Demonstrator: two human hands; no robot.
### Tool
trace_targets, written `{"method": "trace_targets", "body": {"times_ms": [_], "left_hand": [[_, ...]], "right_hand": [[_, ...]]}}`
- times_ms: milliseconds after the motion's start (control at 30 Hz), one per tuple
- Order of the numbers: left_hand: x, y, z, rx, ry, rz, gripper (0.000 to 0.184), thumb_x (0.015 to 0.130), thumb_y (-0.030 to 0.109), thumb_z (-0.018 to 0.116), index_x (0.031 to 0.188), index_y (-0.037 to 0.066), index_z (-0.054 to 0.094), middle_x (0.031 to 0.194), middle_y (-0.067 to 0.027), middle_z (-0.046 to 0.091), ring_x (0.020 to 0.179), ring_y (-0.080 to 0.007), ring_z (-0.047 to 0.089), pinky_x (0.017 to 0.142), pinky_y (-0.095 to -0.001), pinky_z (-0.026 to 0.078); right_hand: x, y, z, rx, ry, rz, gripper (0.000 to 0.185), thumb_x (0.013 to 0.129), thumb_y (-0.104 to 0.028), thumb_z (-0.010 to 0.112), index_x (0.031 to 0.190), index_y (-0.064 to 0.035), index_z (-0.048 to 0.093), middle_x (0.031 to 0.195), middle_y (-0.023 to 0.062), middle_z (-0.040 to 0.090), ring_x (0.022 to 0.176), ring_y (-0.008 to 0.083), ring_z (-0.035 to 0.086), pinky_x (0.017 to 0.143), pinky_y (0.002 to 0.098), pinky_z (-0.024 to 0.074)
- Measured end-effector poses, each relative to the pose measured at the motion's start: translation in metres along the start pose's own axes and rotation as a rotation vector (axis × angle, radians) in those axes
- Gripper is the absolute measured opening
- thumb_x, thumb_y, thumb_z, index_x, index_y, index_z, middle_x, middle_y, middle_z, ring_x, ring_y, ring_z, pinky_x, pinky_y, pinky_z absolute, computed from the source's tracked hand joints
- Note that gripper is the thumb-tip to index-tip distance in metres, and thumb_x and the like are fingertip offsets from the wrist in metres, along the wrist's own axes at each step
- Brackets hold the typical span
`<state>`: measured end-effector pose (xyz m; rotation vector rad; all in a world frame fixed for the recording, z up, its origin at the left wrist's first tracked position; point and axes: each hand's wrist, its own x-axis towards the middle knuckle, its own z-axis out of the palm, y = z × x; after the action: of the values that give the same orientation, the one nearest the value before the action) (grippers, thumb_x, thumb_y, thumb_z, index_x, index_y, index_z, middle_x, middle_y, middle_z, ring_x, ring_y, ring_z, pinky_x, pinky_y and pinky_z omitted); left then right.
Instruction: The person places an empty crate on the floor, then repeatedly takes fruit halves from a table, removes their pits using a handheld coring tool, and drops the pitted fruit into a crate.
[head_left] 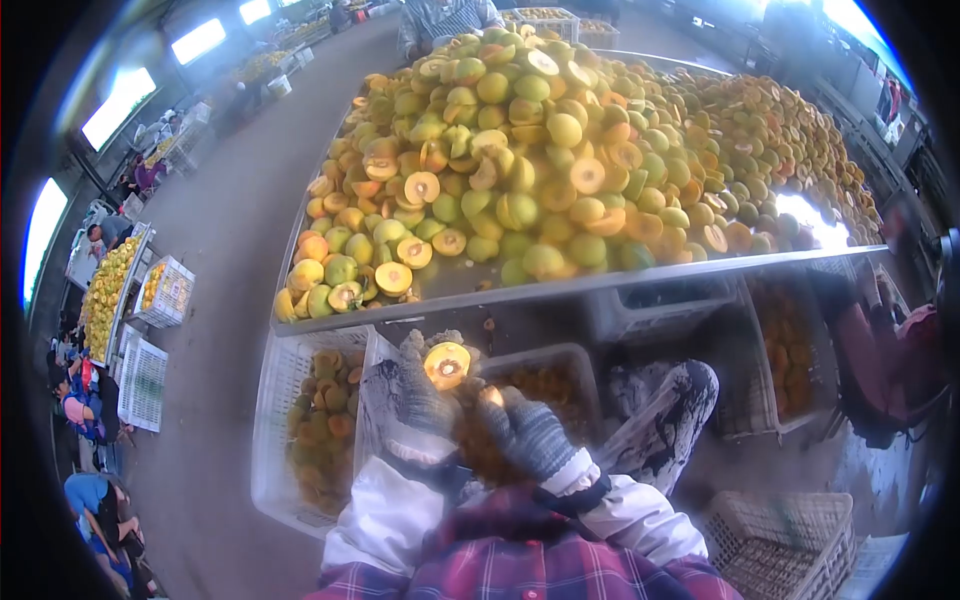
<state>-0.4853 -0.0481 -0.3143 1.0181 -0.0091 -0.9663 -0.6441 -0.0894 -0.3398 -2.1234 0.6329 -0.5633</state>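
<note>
Fruit, cut in half (447,366), sits in the gloved left hand (425,395), its orange face and dark centre turned up toward the head camera. The left fingers are partly bent and cupped behind and around the half, their tips showing past its far edge, so the hold is secure but not a tight fist. Just beside it, lower and to the right, the gloved right hand (535,430) has its fingers curled loosely and pointing toward the fruit, apart from it. A small bright orange-pink patch shows at those fingertips; whether it is bare skin or a piece held there, I cannot tell, nor how far the fingers part beneath. Both hands are on the near side of a metal-edged table (600,288), which bears a large heap of green and yellow fruit (500,150), some whole-looking, some halved with cut faces showing. Below the hands lies a crate (578,362) with fruit pieces in it, dim and partly hidden by the gloves. To the left of the left arm stands a white slatted crate (272,430) holding more cut fruit.
</note>
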Motion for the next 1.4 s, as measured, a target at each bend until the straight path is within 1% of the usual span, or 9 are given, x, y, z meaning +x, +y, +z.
{"method": "trace_targets", "body": {"times_ms": [133, 167, 300, 367, 500, 567, 967, 1300, 1400], "left_hand": [[0.024, -0.086, -0.018, 0.154, 0.105, 0.718, 0.045, 0.097, 0.043, 0.047, 0.112, 0.002, 0.059, 0.092, -0.016, 0.066, 0.077, -0.0254, 0.064, 0.068, -0.0368, 0.055], [0.008, -0.039, -0.019, -0.104, -0.096, -0.014, 0.043, 0.097, 0.04, 0.047, 0.108, 0.0, 0.059, 0.091, -0.0153, 0.066, 0.076, -0.0247, 0.063, 0.07, -0.036, 0.055], [-0.003, -0.043, -0.01, -0.115, -0.036, 0.012, 0.04, 0.096, 0.038, 0.049, 0.106, 0.0, 0.06, 0.089, -0.0154, 0.066, 0.077, -0.0247, 0.063, 0.069, -0.036, 0.055], [-0.014, -0.038, -0.009, 0.748, -0.221, 0.722, 0.038, 0.094, 0.036, 0.052, 0.102, 0.0, 0.06, 0.086, -0.0155, 0.066, 0.076, -0.0251, 0.064, 0.068, -0.0366, 0.055], [-0.017, -0.031, -0.006, -0.085, 0.02, -0.094, 0.036, 0.092, 0.035, 0.055, 0.094, -0.001, 0.061, 0.083, -0.0149, 0.067, 0.071, -0.0243, 0.066, 0.065, -0.036, 0.055], [-0.014, -0.031, -0.006, 0.038, 0.026, -0.07, 0.037, 0.092, 0.035, 0.055, 0.093, -0.001, 0.061, 0.08, -0.0143, 0.066, 0.068, -0.0237, 0.065, 0.063, -0.0348, 0.055], [-0.003, -0.055, 0.015, 0.167, 0.179, 0.048, 0.039, 0.092, 0.038, 0.058, 0.082, 0.001, 0.065, 0.069, -0.0091, 0.062, 0.055, -0.0166, 0.058, 0.049, -0.0271, 0.047], [0.011, -0.098, 0.042, 0.171, 0.631, 0.731, 0.039, 0.092, 0.038, 0.059, 0.083, 0.001, 0.065, 0.072, -0.0084, 0.064, 0.058, -0.0152, 0.059, 0.051, -0.0262, 0.047], [-0.02, -0.05, 0.026, 0.322, 0.039, 0.207, 0.036, 0.091, 0.035, 0.061, 0.083, 0.001, 0.064, 0.072, -0.0086, 0.064, 0.06, -0.0152, 0.059, 0.053, -0.0266, 0.048]], "right_hand": [[-0.001, 0.014, 0.029, -0.167, 0.039, -0.19, 0.056, 0.086, -0.013, 0.053, 0.138, -0.0041, 0.034, 0.097, 0.0243, 0.056, 0.083, 0.0428, 0.058, 0.068, 0.0503, 0.0485], [0.001, 0.005, 0.026, -0.118, 0.024, -0.089, 0.051, 0.089, -0.01, 0.05, 0.138, -0.0075, 0.036, 0.099, 0.0242, 0.056, 0.085, 0.0433, 0.058, 0.071, 0.052, 0.0473], [0.0, 0.002, 0.032, -0.131, 0.127, -0.026, 0.031, 0.098, -0.016, 0.042, 0.124, -0.0043, 0.053, 0.097, 0.0207, 0.059, 0.074, 0.0383, 0.06, 0.063, 0.0448, 0.0488], [0.001, -0.009, 0.024, 0.078, 0.072, 0.207, 0.03, 0.099, -0.022, 0.043, 0.122, -0.0048, 0.055, 0.09, 0.0201, 0.062, 0.071, 0.0392, 0.06, 0.064, 0.0441, 0.0489], [-0.005, 0.007, 0.032, 0.133, 0.009, 0.287, 0.035, 0.1, -0.033, 0.045, 0.118, -0.0045, 0.056, 0.084, 0.0198, 0.064, 0.071, 0.0393, 0.062, 0.065, 0.0435, 0.0486], [-0.01, 0.015, 0.028, -0.255, 0.007, -0.226, 0.04, 0.099, -0.039, 0.047, 0.114, -0.0036, 0.057, 0.082, 0.0195, 0.066, 0.075, 0.0382, 0.063, 0.066, 0.0438, 0.0482], [-0.006, 0.045, 0.037, -0.35, -0.028, -0.312, 0.045, 0.091, -0.013, 0.049, 0.129, 0.0107, 0.046, 0.103, 0.0207, 0.061, 0.091, 0.032, 0.061, 0.076, 0.0384, 0.0496], [-0.015, 0.051, 0.047, 0.445, -0.217, 0.186, 0.068, 0.082, -0.012, 0.05, 0.144, 0.005, 0.031, 0.116, 0.024, 0.054, 0.1, 0.0354, 0.058, 0.086, 0.0391, 0.0463], [-0.02, 0.055, 0.06, 0.39, 0.021, 0.302, 0.047, 0.102, -0.042, 0.036, 0.105, -0.0018, 0.06, 0.08, 0.0178, 0.064, 0.072, 0.0351, 0.062, 0.067, 0.0427, 0.0478]]}}
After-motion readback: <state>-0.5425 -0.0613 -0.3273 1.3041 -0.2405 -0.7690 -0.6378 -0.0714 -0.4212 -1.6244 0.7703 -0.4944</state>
